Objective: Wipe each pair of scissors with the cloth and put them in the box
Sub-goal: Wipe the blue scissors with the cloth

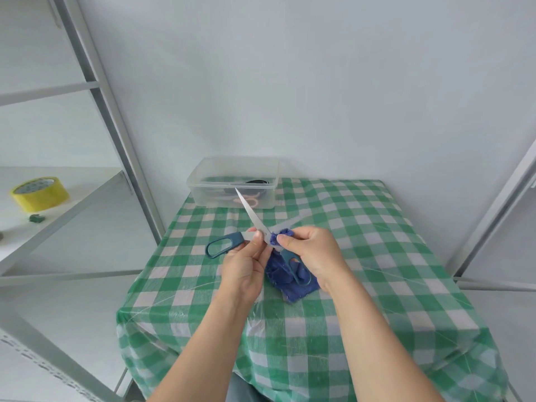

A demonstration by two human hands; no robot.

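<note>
Above the table's middle I hold a pair of teal-handled scissors (223, 245), spread wide. My left hand (246, 265) pinches them near the pivot, one silver blade pointing up toward the box. My right hand (313, 253) pinches a blue cloth (287, 281) round the other blade, close to the pivot; the rest of the cloth hangs down under the second handle. The clear plastic box (269, 169) stands at the table's far edge. Other scissors lie inside it, with black and pink handles showing.
The table wears a green-and-white checked cloth (377, 256) under clear film. A metal shelf rack (95, 82) stands to the left, with a yellow tape roll (40, 194) and a small green item (36, 218) on its shelf. Another rack post (493, 216) rises on the right.
</note>
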